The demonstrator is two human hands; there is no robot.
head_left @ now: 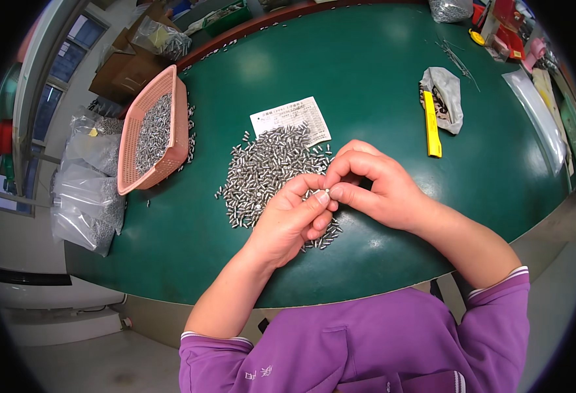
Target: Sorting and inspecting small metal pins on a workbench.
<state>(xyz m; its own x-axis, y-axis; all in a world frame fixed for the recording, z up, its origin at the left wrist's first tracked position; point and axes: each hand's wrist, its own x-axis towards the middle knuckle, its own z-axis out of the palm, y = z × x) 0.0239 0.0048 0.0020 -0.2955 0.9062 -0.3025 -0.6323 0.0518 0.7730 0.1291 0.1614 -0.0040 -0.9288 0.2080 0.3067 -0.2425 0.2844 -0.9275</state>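
Observation:
Both hands meet above the near right side of a pile of small silvery metal parts [262, 167] heaped on the green table. Thumb and fingers of my left hand [296, 213] are pinched together, and a tiny pale or metallic piece [327, 191] shows at the fingertips. My right hand [373, 187] pinches at the same spot, its thumb and forefinger touching the left fingertips. The piece is too small to name, and the fingers cover most of it. A printed paper slip [288, 112] lies partly under the far edge of the pile.
A pink plastic basket [179, 131] of similar metal parts stands at the left, beside filled clear bags [88, 203]. On the right of the green table [393, 262] lie a yellow utility knife [431, 124], a crumpled grey cloth or bag [448, 98] and a clear plastic sheet [535, 118].

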